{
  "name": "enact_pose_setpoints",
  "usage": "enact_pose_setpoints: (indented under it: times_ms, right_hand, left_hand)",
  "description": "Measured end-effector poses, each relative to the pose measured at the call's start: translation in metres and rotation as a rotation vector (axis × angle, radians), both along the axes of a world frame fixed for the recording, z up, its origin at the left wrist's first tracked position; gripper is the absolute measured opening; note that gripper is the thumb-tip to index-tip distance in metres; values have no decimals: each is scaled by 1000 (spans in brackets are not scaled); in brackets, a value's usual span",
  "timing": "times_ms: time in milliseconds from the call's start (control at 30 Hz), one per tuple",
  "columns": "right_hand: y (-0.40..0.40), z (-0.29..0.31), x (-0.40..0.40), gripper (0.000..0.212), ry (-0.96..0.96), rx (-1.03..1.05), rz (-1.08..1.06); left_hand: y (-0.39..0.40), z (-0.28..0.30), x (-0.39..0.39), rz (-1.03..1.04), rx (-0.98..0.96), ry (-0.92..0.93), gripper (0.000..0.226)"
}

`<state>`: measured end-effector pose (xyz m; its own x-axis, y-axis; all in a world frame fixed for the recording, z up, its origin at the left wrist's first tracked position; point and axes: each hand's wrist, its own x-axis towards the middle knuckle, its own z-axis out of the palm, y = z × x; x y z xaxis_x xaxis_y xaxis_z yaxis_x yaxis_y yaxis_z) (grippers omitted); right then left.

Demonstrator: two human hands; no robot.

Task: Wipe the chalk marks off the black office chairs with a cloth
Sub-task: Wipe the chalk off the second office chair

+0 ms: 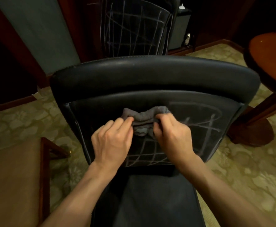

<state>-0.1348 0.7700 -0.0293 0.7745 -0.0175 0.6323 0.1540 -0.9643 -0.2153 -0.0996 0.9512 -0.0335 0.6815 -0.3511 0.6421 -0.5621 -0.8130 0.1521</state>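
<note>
In the middle of the frame we see a black office chair [152,76] from above and in front, its padded top edge running across the centre and its backrest panel sloping down toward us. Against that panel we hold a bunched grey cloth [143,119], just above the centre of the frame. Our left hand [112,141] grips the cloth's left end, the fingers [125,120] curled and clamped on the fabric. Our right hand [173,136] grips the right end the same way, its fingers folded tight into the cloth. The two hands sit close together with the crumpled cloth pressed between them and touching the backrest.

White chalk marks [204,125] cover the right part of the panel, in crossing lines and a curved stroke, and more lines form a rough grid below the hands near the bottom of the backrest. The left part of the panel looks darker, with only faint smears. The chair's seat [150,202] fills the lower centre of the frame between our forearms.

At the top centre stands a second chair [134,30], its black back covered with a criss-cross of chalk lines. A round wooden surface [269,51] juts in at the upper right. A padded brown seat with a wooden frame [11,177] occupies the lower left. A patterned pale green carpet [240,169] covers the floor around the chairs.
</note>
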Motion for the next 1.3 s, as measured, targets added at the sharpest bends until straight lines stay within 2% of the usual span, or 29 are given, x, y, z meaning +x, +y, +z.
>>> enact_pose_setpoints:
  times_ms: [233, 333, 467, 567, 700, 800, 1000, 1167, 1233, 1300]
  right_hand:
    - [-15, 54, 8, 16, -151, -28, -113]
    - [-30, 55, 9, 13, -187, -186, -91]
    - [-43, 28, -3, 11, -81, -324, -19]
    - [-43, 18, -10, 11, -67, -319, -11]
    - [-46, 50, 2, 14, -194, -296, -72]
    - [-54, 57, 8, 15, -171, -311, -123]
    - [-51, 42, 1, 43, -46, -214, -85]
    - [-48, 59, 12, 17, -20, -269, -126]
    - [-51, 53, 7, 14, -38, -274, -97]
    - [-59, 30, -9, 20, -37, -301, -85]
  left_hand:
    - [-35, 59, 12, 33, -122, -141, 12]
    - [-43, 61, 19, -35, -56, -213, 11]
    - [-27, 32, 13, -115, 99, -209, 15]
    - [-24, 20, 3, -101, 87, -193, 16]
    - [-44, 44, 10, -85, -34, -259, 17]
    - [-53, 56, 19, -88, -16, -255, 19]
    - [-50, 46, 16, -52, 47, -170, 32]
    - [-65, 61, 21, -47, 67, -150, 27]
    - [-69, 60, 16, -49, 87, -140, 27]
    - [-67, 45, 4, -77, 140, -126, 27]
